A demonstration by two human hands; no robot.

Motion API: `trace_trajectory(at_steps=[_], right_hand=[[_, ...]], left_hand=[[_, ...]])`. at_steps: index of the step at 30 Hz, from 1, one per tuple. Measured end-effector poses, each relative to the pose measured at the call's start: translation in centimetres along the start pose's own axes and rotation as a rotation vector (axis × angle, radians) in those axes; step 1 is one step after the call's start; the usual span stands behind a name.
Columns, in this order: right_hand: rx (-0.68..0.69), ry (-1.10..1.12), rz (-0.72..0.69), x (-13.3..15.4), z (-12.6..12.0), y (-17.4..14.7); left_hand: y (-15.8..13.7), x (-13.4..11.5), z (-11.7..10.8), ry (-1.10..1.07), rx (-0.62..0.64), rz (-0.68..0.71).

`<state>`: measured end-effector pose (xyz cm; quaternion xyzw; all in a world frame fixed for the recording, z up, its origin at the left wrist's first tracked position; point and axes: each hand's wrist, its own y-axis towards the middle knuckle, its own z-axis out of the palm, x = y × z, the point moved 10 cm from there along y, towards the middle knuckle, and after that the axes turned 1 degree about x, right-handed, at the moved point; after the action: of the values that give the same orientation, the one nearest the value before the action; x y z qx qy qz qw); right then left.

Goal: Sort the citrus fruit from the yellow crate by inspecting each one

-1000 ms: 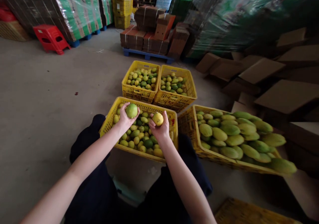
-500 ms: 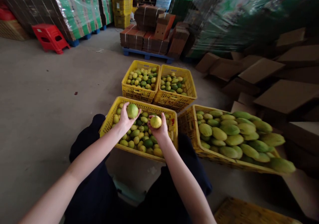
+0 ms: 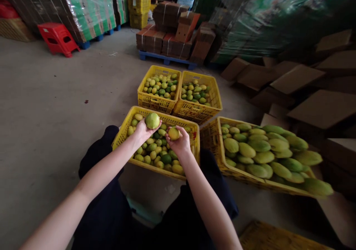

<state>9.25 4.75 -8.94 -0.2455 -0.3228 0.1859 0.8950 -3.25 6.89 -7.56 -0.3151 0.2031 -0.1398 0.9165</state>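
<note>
A large yellow-green lemon (image 3: 152, 120) rests in my left hand (image 3: 142, 131), palm up with the fingers beneath it. My right hand (image 3: 181, 143) has its fingers curled round a smaller, yellower lemon (image 3: 174, 133). Both hands are above a yellow plastic crate (image 3: 121, 132) standing between my knees. Inside it lie many green and yellow lemons (image 3: 166, 159), partly covered by my hands and forearms.
Behind stand two more yellow crates (image 3: 158, 102) (image 3: 196, 113) of lemons. To the right, a yellow crate (image 3: 244, 177) is heaped with long green fruit (image 3: 263, 156). Cardboard (image 3: 324, 107) lies beyond it. A red stool (image 3: 59, 39) and pallet of boxes (image 3: 167, 44) are farther back.
My left hand has turned palm-up and shifted slightly right with its lemon. My right fingers have closed more round the other lemon. The view has shifted a little.
</note>
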Motion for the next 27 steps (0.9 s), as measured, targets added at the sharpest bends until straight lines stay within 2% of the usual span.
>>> trace_trajectory(at_steps=[3, 10, 16, 20, 27], right_hand=[[0.01, 0.018, -0.028, 0.3, 0.1, 0.1], [0.102, 0.049, -0.018, 0.1, 0.6, 0.2], [0.008, 0.101, -0.117, 1.1, 0.0, 0.3], [-0.014, 0.07, -0.087, 0.8, 0.0, 0.4], [0.178, 0.02, -0.107, 0.7, 1.5, -0.1]], left_hand=[[-0.5, -0.2, 0.5, -0.008, 0.025, 0.019], [-1.7, -0.3, 2.3, -0.033, 0.171, -0.056], [-1.3, -0.7, 2.9, 0.017, 0.214, 0.001], [-1.3, -1.0, 2.8, 0.013, 0.202, 0.04], [-2.8, -1.0, 4.2, 0.176, 0.37, 0.009]])
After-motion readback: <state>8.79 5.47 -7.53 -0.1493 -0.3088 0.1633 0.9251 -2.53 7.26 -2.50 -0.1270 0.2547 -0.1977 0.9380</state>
